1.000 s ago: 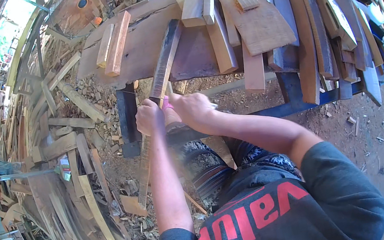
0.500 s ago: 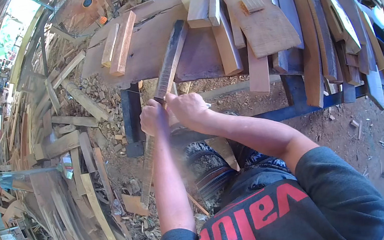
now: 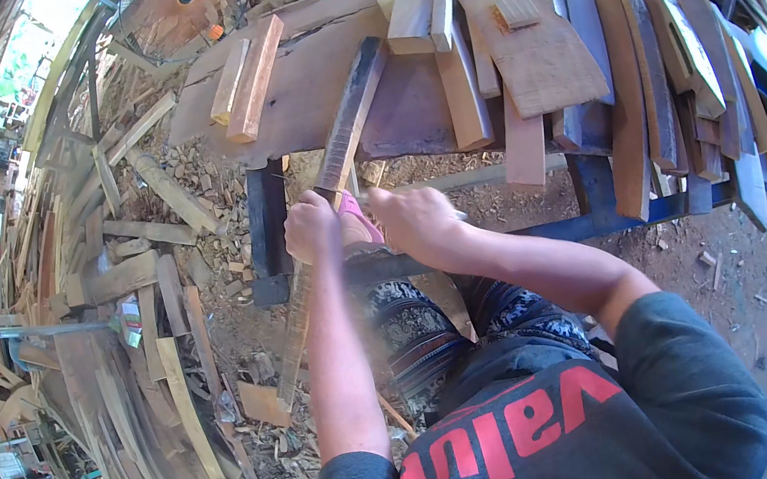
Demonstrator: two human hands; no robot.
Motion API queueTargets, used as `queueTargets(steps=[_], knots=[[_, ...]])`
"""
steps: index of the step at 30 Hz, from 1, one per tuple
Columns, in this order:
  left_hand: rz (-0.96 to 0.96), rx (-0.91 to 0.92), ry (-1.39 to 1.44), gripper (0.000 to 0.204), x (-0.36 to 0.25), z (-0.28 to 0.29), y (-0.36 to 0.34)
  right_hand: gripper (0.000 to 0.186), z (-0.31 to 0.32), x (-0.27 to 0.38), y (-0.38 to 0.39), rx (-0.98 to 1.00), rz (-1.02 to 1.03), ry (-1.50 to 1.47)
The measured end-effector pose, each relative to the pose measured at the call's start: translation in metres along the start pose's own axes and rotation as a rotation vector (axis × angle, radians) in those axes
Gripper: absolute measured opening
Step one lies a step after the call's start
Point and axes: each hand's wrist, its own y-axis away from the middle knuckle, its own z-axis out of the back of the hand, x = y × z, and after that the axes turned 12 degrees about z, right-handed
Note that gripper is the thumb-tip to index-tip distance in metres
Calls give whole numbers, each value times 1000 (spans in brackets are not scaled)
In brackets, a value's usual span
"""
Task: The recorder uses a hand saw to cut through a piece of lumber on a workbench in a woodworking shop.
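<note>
Okay, check out the right hand (image 3: pixel 420 225): now pulled off to the right, with a clear gap from the left hand (image 3: pixel 311 229), versus bunched right up against it half a second ago. Also worth noticing the pink sandal (image 3: pixel 351 208) in that gap, back in view after getting covered up. Looks curled into a fist on the right side, but can't tell about anything inside it from this angle. Definitely still clamped around the wood strip (image 3: pixel 347 124) on the left side, so probably relying on that grip alone to keep it steady just now. As for the strip, lying at a slant with its far end up on the counter (image 3: pixel 301 81), between two short sticks (image 3: pixel 258 83) and a chunky block (image 3: pixel 412 16), then running down under the left hand toward the floor. Not seeing any obvious shift in it along the counter.
</note>
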Motion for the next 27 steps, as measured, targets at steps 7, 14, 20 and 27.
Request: queueTargets(steps=[7, 14, 20, 27], knots=[[33, -123, 14, 53, -1, -2, -8, 17, 6, 18, -11, -15, -75, 123], [-25, -92, 23, 53, 4, -1, 1, 12, 16, 2, 19, 31, -55, 92], [-57, -98, 59, 53, 5, -8, 0, 11, -19, 0, -28, -130, 17, 32], [-43, -86, 65, 53, 4, 7, 6, 13, 10, 13, 9, -38, -41, -14]])
